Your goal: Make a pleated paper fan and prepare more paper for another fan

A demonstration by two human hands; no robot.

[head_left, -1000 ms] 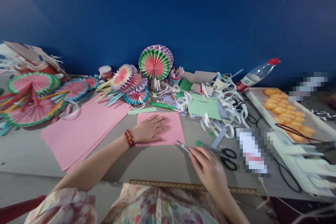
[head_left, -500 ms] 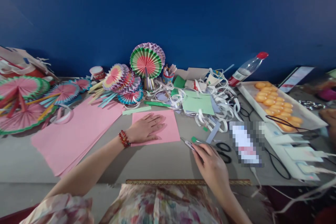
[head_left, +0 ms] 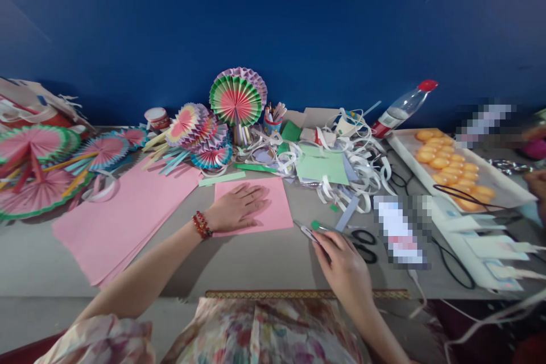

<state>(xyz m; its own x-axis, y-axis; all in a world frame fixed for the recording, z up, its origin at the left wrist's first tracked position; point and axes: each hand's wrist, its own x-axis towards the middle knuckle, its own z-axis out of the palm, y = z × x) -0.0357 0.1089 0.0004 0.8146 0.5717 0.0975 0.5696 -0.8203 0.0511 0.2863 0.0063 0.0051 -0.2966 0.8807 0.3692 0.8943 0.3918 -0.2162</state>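
Observation:
My left hand lies flat with fingers stretched out on a sheet of pink paper. To the right of that sheet, my right hand is closed around a craft knife, its blade end pointing up and left near the sheet's lower right corner. Scissors with black handles lie just beyond my right hand, partly hidden by it. A small green paper scrap is by the knife. Left of my left forearm rests a stack of larger pink sheets.
Folded paper fans stand along the back and left. White paper strips and green sheets pile up behind. On the right are a tray of orange balls, a tilted bottle, a phone and a power strip.
Both hands stay in nearly the same place, and the craft knife and pink sheet have not visibly moved. The view has shifted very slightly.

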